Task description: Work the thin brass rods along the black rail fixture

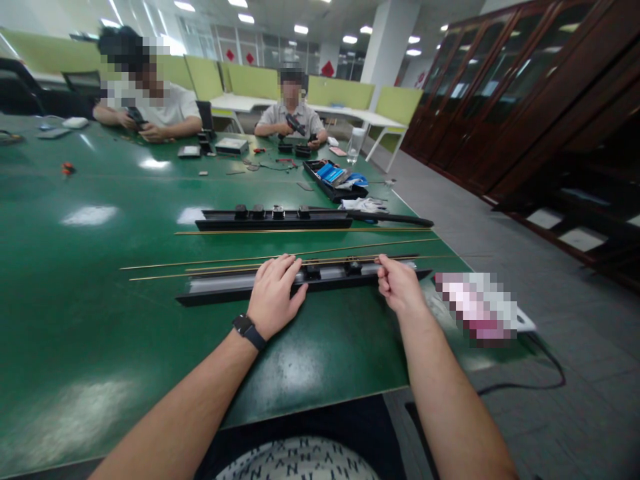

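A long black track (235,287) with a pale inner strip lies in front of me, with small black blocks (353,267) set along it. My left hand (276,293), a dark watch on its wrist, rests across the track with the fingers stretched out. Thin brass-coloured rods (215,269) run along the track's far side and pass under or by those fingertips. At the track's right part, my right hand (400,285) is closed, thumb and forefinger pinched on one thin rod. The exact grip is partly hidden by the fingers.
Farther back lies a second black track (275,223) with blocks, beside another brass rod (250,233). A black tray (325,183) holds blue items, with white gloves (363,205) near it. Two people sit across the green table (125,193), handling dark tools.
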{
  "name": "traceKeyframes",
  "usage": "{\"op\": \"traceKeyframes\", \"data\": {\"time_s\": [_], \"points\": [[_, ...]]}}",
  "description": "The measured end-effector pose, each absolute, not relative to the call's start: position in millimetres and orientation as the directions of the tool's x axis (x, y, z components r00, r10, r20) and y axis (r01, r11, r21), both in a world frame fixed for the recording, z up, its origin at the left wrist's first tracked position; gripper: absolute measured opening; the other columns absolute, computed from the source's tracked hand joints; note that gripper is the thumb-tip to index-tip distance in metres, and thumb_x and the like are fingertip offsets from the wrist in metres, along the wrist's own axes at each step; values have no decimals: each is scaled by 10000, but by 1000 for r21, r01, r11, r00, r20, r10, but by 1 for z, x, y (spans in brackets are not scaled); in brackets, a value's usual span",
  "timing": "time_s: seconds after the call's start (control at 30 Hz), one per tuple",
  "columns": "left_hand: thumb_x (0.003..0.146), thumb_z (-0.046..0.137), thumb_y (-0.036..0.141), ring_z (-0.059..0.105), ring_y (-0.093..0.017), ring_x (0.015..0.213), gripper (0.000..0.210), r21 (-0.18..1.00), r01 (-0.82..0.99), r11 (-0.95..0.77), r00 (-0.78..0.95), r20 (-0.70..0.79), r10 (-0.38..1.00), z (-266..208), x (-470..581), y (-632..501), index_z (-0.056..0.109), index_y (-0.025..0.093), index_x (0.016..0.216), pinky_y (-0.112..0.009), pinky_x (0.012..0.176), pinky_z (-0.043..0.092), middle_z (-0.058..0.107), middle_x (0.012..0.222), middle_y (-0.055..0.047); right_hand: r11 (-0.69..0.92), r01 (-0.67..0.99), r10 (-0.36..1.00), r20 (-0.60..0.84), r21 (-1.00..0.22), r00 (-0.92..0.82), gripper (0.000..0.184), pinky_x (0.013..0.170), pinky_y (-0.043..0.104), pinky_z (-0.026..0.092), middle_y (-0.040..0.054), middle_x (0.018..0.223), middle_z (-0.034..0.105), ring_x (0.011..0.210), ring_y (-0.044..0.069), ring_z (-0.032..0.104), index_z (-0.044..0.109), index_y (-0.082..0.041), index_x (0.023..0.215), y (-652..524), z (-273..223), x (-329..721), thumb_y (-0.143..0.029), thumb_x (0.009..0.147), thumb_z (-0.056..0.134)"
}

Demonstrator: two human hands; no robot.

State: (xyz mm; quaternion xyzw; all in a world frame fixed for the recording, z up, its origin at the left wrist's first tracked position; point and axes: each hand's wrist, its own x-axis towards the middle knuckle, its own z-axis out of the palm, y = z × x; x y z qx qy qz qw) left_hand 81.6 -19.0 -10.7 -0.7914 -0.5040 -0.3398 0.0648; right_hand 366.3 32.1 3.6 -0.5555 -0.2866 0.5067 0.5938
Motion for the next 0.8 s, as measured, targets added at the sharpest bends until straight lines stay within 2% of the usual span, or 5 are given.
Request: {"op": "traceKeyframes", "data": {"time_s": [0.17,0.33,0.53,0.8], "points": [[942,554,332,516,-294,1356,462,237,842,-485,264,604,752,-12,81,-18,541,189,1382,-494,1161,345,617,1387,-127,-98,-301,883,-223,-948,414,189,237,144,187,-56,475,524,264,46,343,615,-164,800,35,1,369,-311,884,699],[940,561,338,524,-291,1348,459,235,841,-487,262,611,747,-14,81,-18,545,191,1374,-489,1152,355,617,1386,-125,-147,-279,916,-237,-949,323,247,239,144,181,-55,473,529,255,45,327,616,-171,815,33,2,366,-382,864,735],[940,566,342,523,-291,1347,453,220,848,-482,264,612,745,-13,82,-18,553,178,1362,-488,1153,357,619,1384,-124,-100,-304,881,-227,-947,416,215,234,149,182,-56,466,520,256,49,338,604,-172,783,35,1,368,-331,882,708],[948,559,347,524,-287,1344,451,207,851,-482,269,617,739,-13,81,-19,552,169,1361,-481,1156,350,622,1381,-123,-127,-292,912,-227,-948,341,194,231,149,181,-56,466,519,258,43,325,634,-154,808,32,4,364,-317,876,713]]}}
